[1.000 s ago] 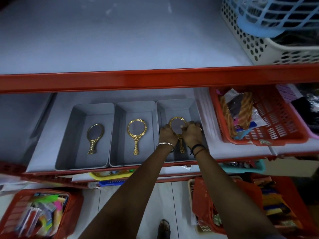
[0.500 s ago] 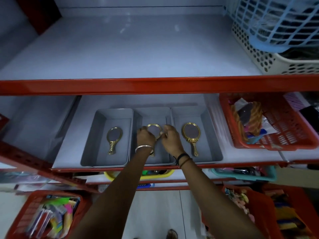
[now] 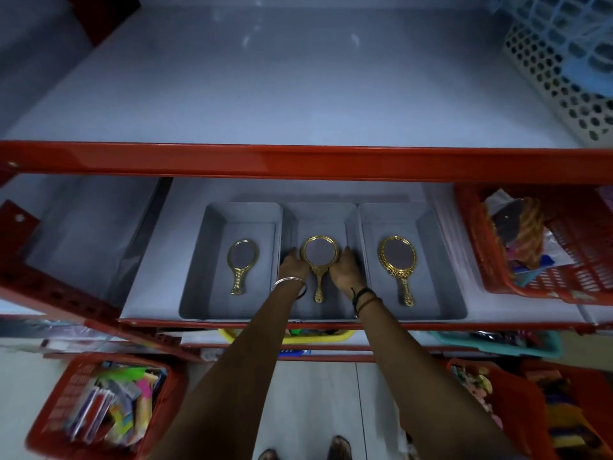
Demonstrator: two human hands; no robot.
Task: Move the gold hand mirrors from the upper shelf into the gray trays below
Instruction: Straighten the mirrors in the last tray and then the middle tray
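Gold and round-framed, the middle hand mirror (image 3: pixel 320 252) lies flat in the middle gray tray (image 3: pixel 320 214), its embossed handle pointing to 6 o'clock toward you. Your left hand (image 3: pixel 293 265) cups the frame at its 9 o'clock edge and your right hand (image 3: pixel 346 268) at its 3 o'clock edge, fingers curved against the rim rather than closed around it. A silver bangle (image 3: pixel 288 283) circles your left wrist; dark bands (image 3: pixel 363 295) wrap your right.

At 9 o'clock from that mirror, the left gray tray (image 3: pixel 212 260) holds a narrow oval mirror (image 3: pixel 242 260). At 3 o'clock, the right gray tray (image 3: pixel 441 260) holds a wider oval mirror (image 3: pixel 397 257) with a beaded gold border. All three trays are smooth rectangular bins set touching, side by side.

Above them at 12 o'clock, the upper shelf (image 3: pixel 298 94) shows its pale surface behind a glossy red rail (image 3: pixel 298 162). A red lattice basket (image 3: pixel 564 247) of packaged goods sits at 3 o'clock beyond the trays.
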